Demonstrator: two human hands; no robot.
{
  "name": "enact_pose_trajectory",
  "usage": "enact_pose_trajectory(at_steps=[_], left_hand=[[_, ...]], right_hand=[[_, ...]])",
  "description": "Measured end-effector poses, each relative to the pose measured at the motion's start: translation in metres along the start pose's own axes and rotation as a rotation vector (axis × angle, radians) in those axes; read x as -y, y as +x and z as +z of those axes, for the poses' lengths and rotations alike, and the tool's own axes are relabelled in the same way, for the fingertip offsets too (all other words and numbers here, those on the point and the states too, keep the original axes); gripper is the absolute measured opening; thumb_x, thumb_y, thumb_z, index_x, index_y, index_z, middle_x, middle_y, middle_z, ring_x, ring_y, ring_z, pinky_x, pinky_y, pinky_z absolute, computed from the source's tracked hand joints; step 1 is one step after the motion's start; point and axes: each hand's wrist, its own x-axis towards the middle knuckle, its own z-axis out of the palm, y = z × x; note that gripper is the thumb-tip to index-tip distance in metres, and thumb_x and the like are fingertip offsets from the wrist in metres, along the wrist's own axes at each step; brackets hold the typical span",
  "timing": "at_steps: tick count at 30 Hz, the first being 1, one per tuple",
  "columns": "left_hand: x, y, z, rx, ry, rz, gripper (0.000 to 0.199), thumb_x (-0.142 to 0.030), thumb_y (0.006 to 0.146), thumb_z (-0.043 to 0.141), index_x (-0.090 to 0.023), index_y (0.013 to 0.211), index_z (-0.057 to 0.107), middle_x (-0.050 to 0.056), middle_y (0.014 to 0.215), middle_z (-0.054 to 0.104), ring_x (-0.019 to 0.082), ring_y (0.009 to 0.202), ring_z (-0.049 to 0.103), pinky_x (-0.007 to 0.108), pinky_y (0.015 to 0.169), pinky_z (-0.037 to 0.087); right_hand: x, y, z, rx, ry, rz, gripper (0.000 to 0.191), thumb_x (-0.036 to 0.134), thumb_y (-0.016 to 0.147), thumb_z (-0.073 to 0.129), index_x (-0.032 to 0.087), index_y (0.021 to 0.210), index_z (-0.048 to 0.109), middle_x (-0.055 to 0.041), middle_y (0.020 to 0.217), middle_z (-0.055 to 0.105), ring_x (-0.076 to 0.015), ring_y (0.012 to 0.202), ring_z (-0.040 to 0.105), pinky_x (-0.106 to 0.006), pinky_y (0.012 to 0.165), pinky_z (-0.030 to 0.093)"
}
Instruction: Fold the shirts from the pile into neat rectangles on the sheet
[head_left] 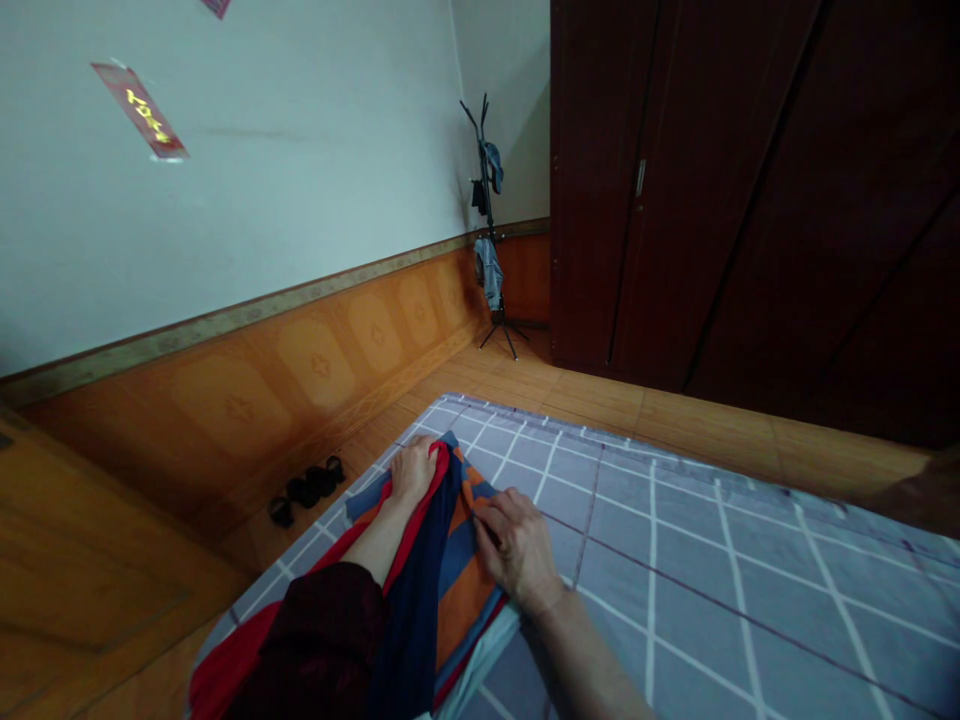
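Observation:
Several pieces of cloth lie bunched on the near left part of the bed. My left hand [412,470] is closed on the upper end of a red cloth [444,468], its fingers curled over the edge. A dark blue cloth [420,580] runs down beside the red one. My right hand [517,545] rests at the right edge of an orange and blue-grey striped cloth [457,590], thumb and fingers pinched together at its border. A pale light-blue cloth [487,655] shows beneath, near my right wrist. My left forearm and its dark sleeve hide part of the red cloth.
The bed has a grey checked sheet [675,570]. Black sandals [307,488] lie on the floor at left, near a wooden door or cabinet [97,570]. A coat rack [487,200] holds a cap and clothing in the corner. A dark wardrobe [720,200] lines the right.

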Motion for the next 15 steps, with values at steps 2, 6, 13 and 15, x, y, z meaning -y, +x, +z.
enact_pose_trajectory(at_steps=[2,6,13,15], left_hand=[[-0.001,-0.002,-0.002,-0.015,-0.051,0.008,0.017,-0.025,0.089,0.048,-0.02,0.097,0.062,0.008,0.099,0.067,0.022,0.092,0.063,0.03,0.08,0.043],[-0.006,-0.008,-0.016,-0.068,-0.191,-0.01,0.019,-0.023,0.09,0.043,-0.018,0.104,0.056,0.008,0.097,0.067,0.021,0.092,0.063,0.03,0.083,0.044],[-0.01,-0.034,-0.078,0.068,-0.457,0.077,0.025,-0.025,0.079,0.046,-0.015,0.098,0.059,0.004,0.094,0.069,0.019,0.088,0.064,0.027,0.081,0.05],[-0.001,-0.053,-0.115,0.175,-0.509,0.079,0.026,-0.03,0.075,0.049,-0.016,0.092,0.063,0.002,0.088,0.07,0.021,0.085,0.065,0.031,0.08,0.052]], right_hand=[[0.0,-0.001,0.003,-0.017,0.163,0.088,0.016,0.021,0.081,0.052,0.021,0.07,0.064,-0.0057,0.073,0.06,-0.02,0.076,0.052,-0.033,0.075,0.039],[-0.014,0.001,0.005,-0.25,0.443,0.467,0.019,0.034,0.08,0.054,0.022,0.07,0.063,-0.0042,0.069,0.061,-0.0191,0.069,0.054,-0.031,0.069,0.041],[-0.029,0.006,0.003,-0.055,0.662,0.511,0.043,0.057,0.076,0.057,0.017,0.064,0.066,-0.0024,0.054,0.061,-0.014,0.048,0.053,-0.024,0.047,0.04],[-0.03,0.006,0.003,-0.042,0.663,0.513,0.045,0.056,0.08,0.052,0.017,0.069,0.068,-0.0035,0.058,0.064,-0.015,0.051,0.056,-0.025,0.048,0.042]])
